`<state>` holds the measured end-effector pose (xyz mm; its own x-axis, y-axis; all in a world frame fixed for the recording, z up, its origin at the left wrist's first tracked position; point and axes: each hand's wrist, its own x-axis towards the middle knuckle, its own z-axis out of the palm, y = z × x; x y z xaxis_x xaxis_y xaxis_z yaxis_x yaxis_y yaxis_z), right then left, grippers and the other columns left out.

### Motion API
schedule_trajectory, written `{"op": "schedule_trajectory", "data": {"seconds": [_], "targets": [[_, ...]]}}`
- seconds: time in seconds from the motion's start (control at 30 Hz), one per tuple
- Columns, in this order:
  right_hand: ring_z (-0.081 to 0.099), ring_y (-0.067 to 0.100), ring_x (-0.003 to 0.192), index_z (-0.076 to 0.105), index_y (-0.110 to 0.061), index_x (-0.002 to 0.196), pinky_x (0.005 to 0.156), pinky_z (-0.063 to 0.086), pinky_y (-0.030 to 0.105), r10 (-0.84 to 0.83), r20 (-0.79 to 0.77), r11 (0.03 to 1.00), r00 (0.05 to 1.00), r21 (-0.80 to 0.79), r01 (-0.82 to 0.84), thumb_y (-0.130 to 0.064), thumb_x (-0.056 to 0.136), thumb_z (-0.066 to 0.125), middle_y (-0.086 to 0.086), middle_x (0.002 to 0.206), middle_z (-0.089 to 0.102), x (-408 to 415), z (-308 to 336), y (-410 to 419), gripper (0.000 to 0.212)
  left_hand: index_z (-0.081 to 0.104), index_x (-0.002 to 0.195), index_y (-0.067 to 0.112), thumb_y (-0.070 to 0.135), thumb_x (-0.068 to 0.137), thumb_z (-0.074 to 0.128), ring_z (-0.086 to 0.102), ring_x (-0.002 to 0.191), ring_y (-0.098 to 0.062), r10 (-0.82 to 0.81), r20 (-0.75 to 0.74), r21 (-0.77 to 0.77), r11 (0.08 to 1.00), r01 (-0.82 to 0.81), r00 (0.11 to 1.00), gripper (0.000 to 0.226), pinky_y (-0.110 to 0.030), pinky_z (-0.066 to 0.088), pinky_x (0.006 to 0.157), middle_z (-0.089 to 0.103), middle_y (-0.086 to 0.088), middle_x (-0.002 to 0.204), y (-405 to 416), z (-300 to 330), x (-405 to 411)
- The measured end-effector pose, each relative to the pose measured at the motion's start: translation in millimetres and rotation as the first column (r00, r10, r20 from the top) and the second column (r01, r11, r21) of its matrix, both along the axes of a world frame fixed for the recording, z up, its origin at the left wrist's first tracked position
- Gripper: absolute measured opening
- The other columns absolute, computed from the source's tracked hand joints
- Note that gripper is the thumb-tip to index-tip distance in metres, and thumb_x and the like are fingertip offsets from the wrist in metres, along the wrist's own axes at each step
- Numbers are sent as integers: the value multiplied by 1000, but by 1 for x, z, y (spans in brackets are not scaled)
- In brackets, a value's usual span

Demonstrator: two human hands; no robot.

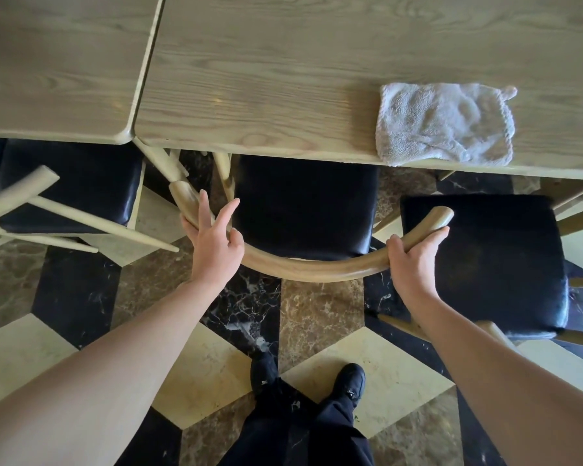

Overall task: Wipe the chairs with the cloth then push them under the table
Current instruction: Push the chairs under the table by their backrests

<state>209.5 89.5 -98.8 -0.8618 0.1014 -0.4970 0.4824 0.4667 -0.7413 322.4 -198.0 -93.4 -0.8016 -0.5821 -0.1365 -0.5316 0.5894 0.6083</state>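
Chair between both hands: its curved wooden backrest rail is gripped at each end. On the left hand the thumb hooks the rail's inner side while the index and middle fingers stick out loosely spread; the others curl under. The right hand wraps the rail near its tip, fingers pressed together beneath, thumb over the top. The black padded seat sits partly under the table edge. A grey cloth lies flat on the tabletop near that edge, apart from both hands. A second black-seated chair stands just right, pulled out; a third chair sits left under the neighbouring table.
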Motion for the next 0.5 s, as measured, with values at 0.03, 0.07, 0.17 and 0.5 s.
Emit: {"op": "schedule_trajectory", "data": {"seconds": [0.03,0.07,0.17,0.5], "targets": [[46,26,110,-23,-26,157,109,45,57,-4,-3,1000,1000,10,4,-30,99,55,18,158,32,-1,1,2,97,50,149,26,1,99,50,53,117,-18,-6,-5,11,1000,6,1000,56,-59,-4,125,1,-13,171,2,0,-2],[50,28,111,-23,-27,157,108,46,57,-7,-2,1000,1000,14,8,-30,99,55,18,157,34,-2,2,1,97,51,148,27,1,99,50,55,112,-15,-12,-9,17,1000,12,1000,56,-60,-2,125,1,-13,171,2,0,-4],[56,42,124,-21,-26,157,105,49,58,-15,-11,1000,1000,20,15,-29,99,55,16,154,36,-4,4,-3,95,50,148,29,1,98,49,60,111,-19,-16,10,26,1000,16,1000,57,-53,-8,127,-1,-11,172,-5,1,-11],[52,31,115,-20,-25,158,109,44,58,-15,-18,1000,1000,-1,15,-29,99,53,18,160,28,0,-3,-7,94,51,147,30,7,101,47,43,139,-45,-28,122,12,1000,27,992,52,-31,-18,119,-5,-7,172,-18,-17,-8]]}}
